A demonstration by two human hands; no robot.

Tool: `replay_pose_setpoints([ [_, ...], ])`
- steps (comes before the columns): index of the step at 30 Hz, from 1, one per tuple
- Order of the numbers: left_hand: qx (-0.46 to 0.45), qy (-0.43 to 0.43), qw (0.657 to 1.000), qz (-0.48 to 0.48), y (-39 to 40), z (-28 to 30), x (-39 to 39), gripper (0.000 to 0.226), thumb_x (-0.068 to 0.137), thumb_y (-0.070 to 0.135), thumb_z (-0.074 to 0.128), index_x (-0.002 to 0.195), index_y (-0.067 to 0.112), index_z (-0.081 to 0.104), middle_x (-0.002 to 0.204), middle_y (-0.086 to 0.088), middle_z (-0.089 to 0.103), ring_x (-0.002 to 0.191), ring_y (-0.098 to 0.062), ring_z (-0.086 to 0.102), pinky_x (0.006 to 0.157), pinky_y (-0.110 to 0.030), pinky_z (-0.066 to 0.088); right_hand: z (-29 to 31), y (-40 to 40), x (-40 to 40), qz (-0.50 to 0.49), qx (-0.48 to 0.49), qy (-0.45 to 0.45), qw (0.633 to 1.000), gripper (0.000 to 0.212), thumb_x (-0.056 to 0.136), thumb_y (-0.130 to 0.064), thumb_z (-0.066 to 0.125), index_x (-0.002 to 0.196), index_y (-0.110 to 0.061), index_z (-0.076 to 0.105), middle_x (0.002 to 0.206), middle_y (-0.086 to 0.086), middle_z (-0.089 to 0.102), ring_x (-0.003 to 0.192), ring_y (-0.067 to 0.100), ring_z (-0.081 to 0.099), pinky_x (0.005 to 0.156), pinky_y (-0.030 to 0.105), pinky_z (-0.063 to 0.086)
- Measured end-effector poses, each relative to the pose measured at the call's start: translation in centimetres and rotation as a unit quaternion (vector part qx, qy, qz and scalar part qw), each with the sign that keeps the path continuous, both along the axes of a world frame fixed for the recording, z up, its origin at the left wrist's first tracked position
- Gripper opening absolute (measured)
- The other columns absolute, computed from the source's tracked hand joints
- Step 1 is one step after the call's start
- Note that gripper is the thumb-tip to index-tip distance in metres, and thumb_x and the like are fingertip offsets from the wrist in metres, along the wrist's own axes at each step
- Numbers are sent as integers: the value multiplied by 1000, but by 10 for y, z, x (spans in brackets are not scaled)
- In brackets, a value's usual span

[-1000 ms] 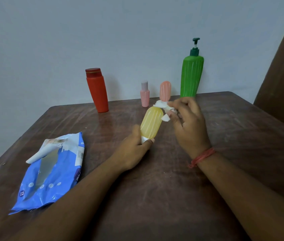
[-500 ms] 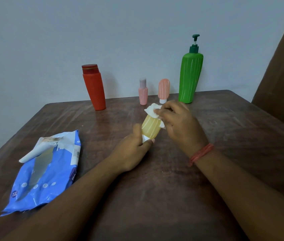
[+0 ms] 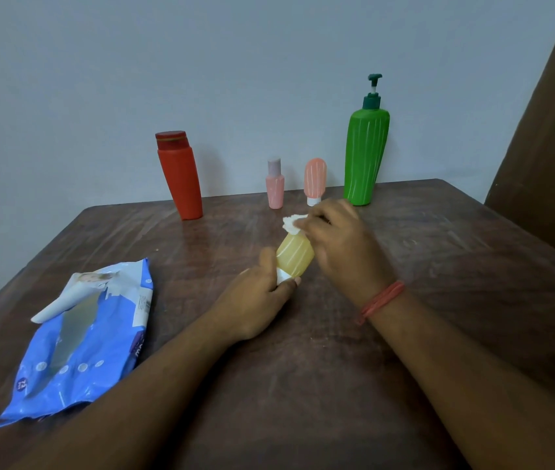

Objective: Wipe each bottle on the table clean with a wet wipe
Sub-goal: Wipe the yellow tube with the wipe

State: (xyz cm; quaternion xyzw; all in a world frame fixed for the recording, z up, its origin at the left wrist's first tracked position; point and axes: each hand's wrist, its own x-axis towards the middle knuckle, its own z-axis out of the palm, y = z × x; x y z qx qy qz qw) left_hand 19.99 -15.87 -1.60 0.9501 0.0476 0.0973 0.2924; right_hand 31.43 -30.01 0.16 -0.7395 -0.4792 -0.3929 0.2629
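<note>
The left hand (image 3: 255, 300) holds the white cap end of the yellow bottle (image 3: 294, 254) just above the table (image 3: 439, 266). The right hand (image 3: 340, 242) pinches the wipe (image 3: 292, 222), which has slid back up from the bottle's middle to its far tip. This bottle looks nearly clean. Four more bottles (image 3: 366, 154) wait by the wall.
</note>
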Motion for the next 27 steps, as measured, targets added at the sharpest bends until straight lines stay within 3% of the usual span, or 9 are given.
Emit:
replay_pose_setpoints([
  [2, 14, -1, 1000, -3, 0, -1, 0, 27, 102, 40, 48, 100, 19, 31, 80, 0, 54, 74, -17, 54, 68, -41, 44, 3, 0, 2, -25, 29, 20, 999, 16, 89, 1, 64, 100, -4, 74, 92, 9, 61, 86, 25, 54, 73, 38, 50],
  [6, 18, -10, 1000, -6, 0, -2, 0, 27, 102, 38, 49, 98, 21, 29, 79, 2, 54, 72, -15, 53, 67, -39, 43, 3, 1, -2, 15, -13, -24, 1000, 20, 95, -8, 54, 93, -3, 74, 88, 11, 61, 82, 25, 53, 72, 33, 45],
  [9, 29, -6, 1000, -9, 0, -2, 0, 27, 102, 40, 48, 98, 22, 29, 80, 1, 54, 74, -17, 54, 67, -39, 43, 6, -4, 2, -34, 10, 8, 999, 15, 90, -1, 61, 97, -5, 74, 92, 10, 61, 84, 27, 55, 70, 41, 51],
  [13, 24, -5, 1000, -11, 0, -1, 0, 27, 102, 39, 48, 102, 19, 31, 82, -2, 57, 77, -20, 57, 70, -42, 46, 3, -2, -4, 3, -48, -37, 998, 11, 90, -2, 65, 97, -4, 74, 92, 10, 62, 83, 26, 54, 72, 34, 46],
  [17, 47, -13, 999, -11, 0, -4, 1, 28, 102, 40, 48, 99, 21, 28, 76, 5, 50, 73, -20, 53, 61, -38, 35, 9, -4, -1, -44, -29, 6, 999, 17, 88, 0, 61, 96, -6, 74, 94, 10, 59, 86, 27, 54, 66, 41, 53],
  [20, 59, -27, 998, -13, 0, -6, 1, 26, 101, 38, 49, 99, 23, 27, 75, 11, 46, 74, -21, 53, 61, -36, 29, 8, -3, -8, -12, -95, -20, 995, 15, 83, -3, 68, 94, -11, 75, 97, 8, 59, 90, 26, 52, 63, 38, 50],
  [24, 76, -29, 997, -16, -1, -6, 2, 25, 101, 38, 48, 100, 22, 29, 74, 10, 46, 73, -21, 51, 56, -32, 27, 16, -11, 0, -90, -75, 25, 993, 23, 78, 1, 70, 93, -15, 76, 95, 6, 57, 88, 27, 52, 61, 32, 43],
  [27, 79, -38, 996, -18, -1, -7, 2, 26, 101, 39, 48, 100, 23, 29, 74, 10, 46, 73, -21, 52, 58, -33, 26, 13, -8, -6, -43, -114, 6, 993, 23, 76, 2, 69, 91, -14, 75, 95, 5, 54, 89, 25, 52, 58, 33, 47],
])
